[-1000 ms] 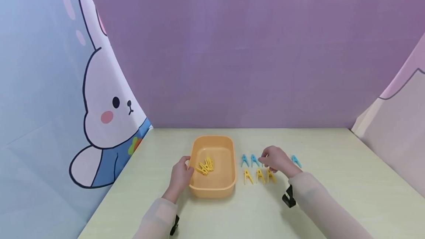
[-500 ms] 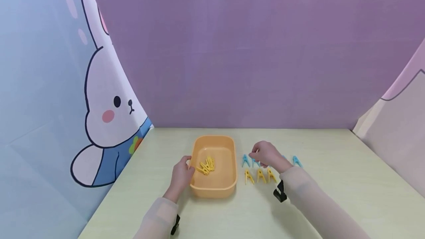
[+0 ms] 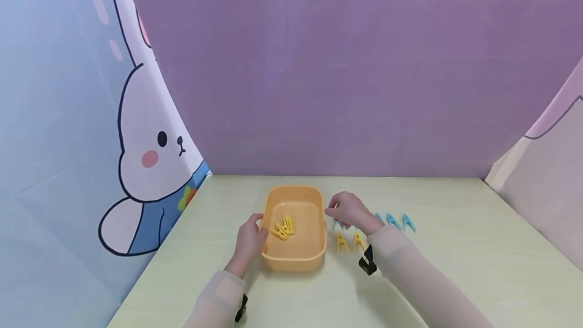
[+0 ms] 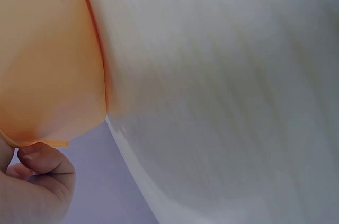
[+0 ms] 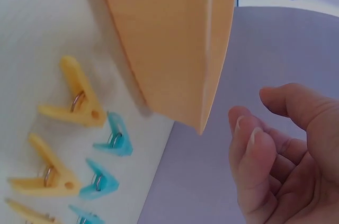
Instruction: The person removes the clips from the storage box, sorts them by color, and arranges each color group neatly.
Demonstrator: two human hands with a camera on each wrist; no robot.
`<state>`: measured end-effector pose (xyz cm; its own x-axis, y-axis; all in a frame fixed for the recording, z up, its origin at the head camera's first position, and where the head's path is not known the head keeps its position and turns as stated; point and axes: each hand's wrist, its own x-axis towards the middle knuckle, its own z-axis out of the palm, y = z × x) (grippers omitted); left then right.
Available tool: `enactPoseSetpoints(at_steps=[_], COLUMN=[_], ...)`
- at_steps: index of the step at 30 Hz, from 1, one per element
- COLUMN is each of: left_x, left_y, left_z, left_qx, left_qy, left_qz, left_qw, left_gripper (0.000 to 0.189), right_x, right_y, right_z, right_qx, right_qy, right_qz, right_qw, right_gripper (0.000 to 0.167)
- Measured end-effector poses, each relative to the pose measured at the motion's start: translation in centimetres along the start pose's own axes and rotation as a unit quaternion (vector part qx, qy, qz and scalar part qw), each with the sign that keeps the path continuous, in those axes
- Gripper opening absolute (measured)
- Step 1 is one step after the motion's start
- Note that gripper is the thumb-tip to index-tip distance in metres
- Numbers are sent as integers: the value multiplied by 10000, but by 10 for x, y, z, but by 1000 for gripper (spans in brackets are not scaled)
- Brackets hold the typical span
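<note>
An orange plastic basin stands in the middle of the table, with several yellow clothespins inside at its left. My left hand grips the basin's left rim; the left wrist view shows thumb and fingertips meeting at the rim. Just beyond the basin's right wall, my right hand hovers with bent fingers. In the right wrist view a gap shows between thumb and fingers, and nothing is held. Blue clothespins lie in a row under and beside it, partly hidden. Nearer the person is a row of yellow clothespins.
The pale table reaches back to a purple cloth wall. At the left hangs a blue cloth with a printed rabbit. A black strap mount sits at the right wrist.
My right hand has moved left over the blue row, from its middle to beside the basin. More blue clothespins show at the row's right end. My left hand stays on the rim.
</note>
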<state>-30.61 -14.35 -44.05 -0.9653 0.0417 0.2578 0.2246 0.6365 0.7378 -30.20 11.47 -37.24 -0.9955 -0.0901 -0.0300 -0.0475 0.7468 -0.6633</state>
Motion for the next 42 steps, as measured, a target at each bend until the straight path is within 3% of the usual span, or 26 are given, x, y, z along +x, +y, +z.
enactPoseSetpoints(at_steps=[30, 42], left_x=[1, 1], left_y=[-1, 0], left_z=[1, 2], left_qx=[49, 110], left_qy=[102, 137], left_qz=[124, 79], left_qw=[9999, 9998], left_gripper=[40, 40], right_x=[10, 9], right_y=[-30, -43], right_z=[22, 36], right_qx=[0, -7], right_qy=[-162, -365], right_qz=[-224, -556], right_qw=[9996, 9978], right_gripper=[11, 12])
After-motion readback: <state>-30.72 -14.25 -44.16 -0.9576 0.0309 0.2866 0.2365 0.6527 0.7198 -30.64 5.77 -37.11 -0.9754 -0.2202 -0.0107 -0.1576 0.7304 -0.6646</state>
